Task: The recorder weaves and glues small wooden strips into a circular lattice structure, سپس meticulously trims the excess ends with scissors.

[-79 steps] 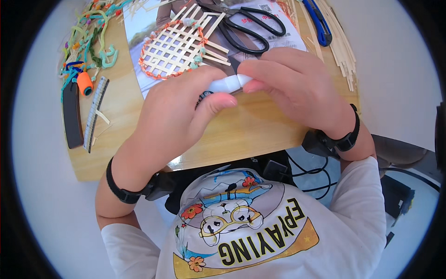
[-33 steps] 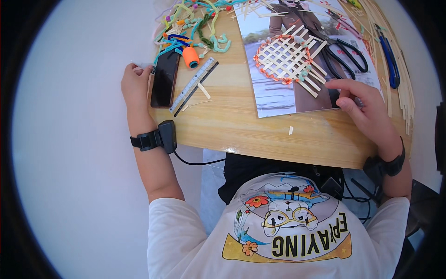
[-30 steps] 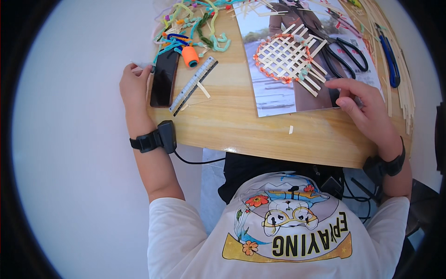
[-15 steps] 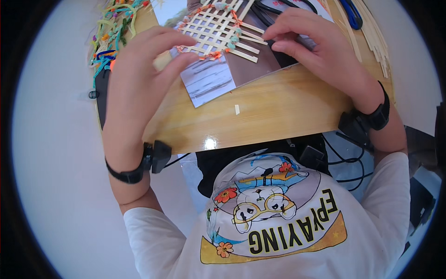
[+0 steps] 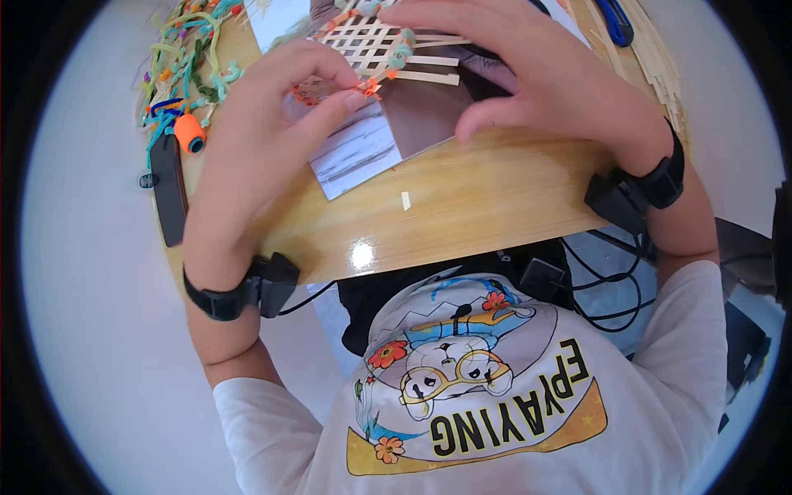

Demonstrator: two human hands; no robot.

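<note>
At the far edge of the table (image 5: 495, 206), both hands work a woven lattice of pale strips (image 5: 375, 45) lying on a glossy sheet (image 5: 363, 153). Left hand (image 5: 264, 132) pinches its orange-wrapped rim; right hand (image 5: 536, 74) lies loosely curled over it, grasping nothing visible. Weaving seems under way; next calls for steadying the lattice.

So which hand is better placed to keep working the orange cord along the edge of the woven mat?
Probably the left hand: its fingertips already sit on the orange cord at the mat's near edge. The right hand lies spread over the mat's other side, seemingly steadying it.
</note>
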